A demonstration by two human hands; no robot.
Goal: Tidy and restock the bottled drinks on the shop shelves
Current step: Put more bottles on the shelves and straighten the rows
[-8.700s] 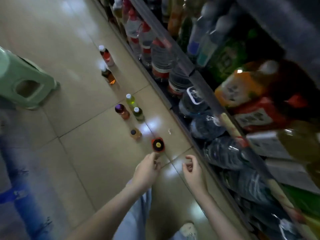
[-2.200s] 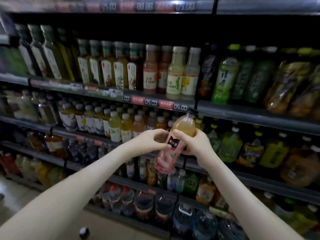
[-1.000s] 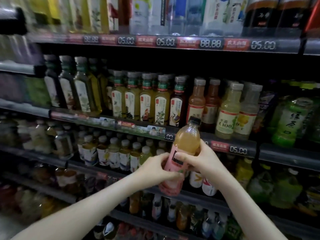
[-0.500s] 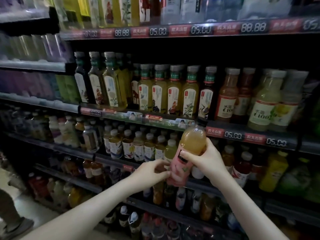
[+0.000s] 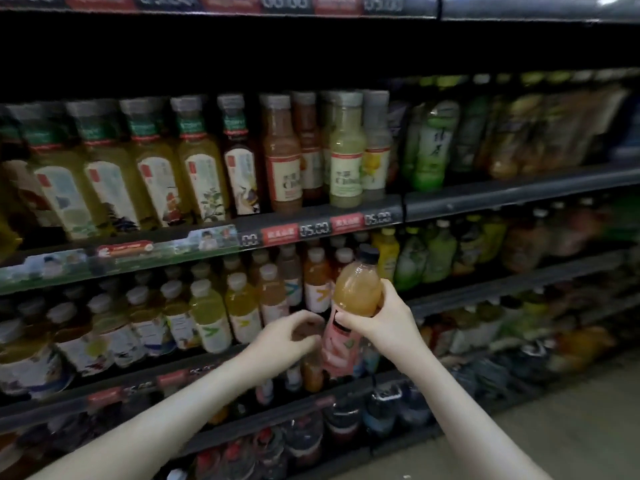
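dim shop aisle, dark metal shelves (image 5: pixel 485 199) full of drinks | step: shelving one bottle | amber-juice plastic bottle (image 5: pixel 356 292), pink label, black cap, near-upright in mid-air before middle shelf | right hand (image 5: pixel 381 322) grips its waist | left hand (image 5: pixel 294 337) curled beside label, contact unclear | next: find matching row, slide in upright | 0.5 s ago left hand was on label

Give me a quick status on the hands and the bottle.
Right hand grips the pink-label bottle, held aloft. Left hand by its label, blurred, contact unclear. White-capped bottles crowd the row behind it.
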